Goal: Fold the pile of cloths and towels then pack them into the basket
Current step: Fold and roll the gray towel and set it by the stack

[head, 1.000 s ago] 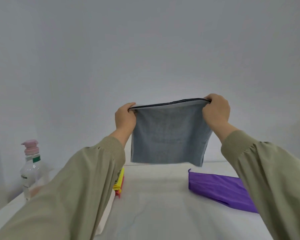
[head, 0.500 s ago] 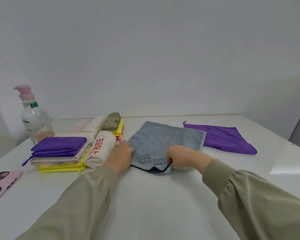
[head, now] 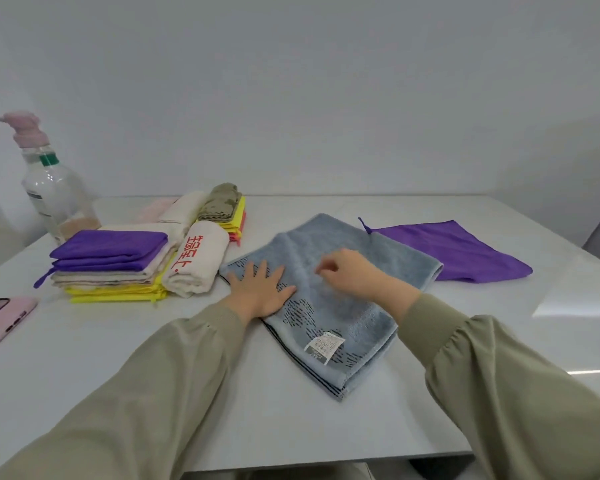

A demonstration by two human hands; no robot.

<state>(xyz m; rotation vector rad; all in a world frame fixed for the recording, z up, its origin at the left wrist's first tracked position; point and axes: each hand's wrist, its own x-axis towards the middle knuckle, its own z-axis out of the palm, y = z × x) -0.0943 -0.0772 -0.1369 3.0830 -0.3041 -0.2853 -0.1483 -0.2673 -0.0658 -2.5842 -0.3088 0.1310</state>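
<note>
Head view: we see the grey-blue towel point(head: 329, 317) folded flat mid-table point(head: 84, 341), label up near the front edge. Left hand point(head: 260, 289) flat, fingers spread, pressing the towel's left side. Right hand point(head: 357, 275) over its middle, fingers curled and blurred; we can't tell if it pinches fabric. Folded stack point(head: 111, 268) just left, purple cloth point(head: 458, 251) at its right edge.

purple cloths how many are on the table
2. One purple cloth tops the left stack; the other lies flat right of the blue-grey towel. More may hide within the stack.
</note>
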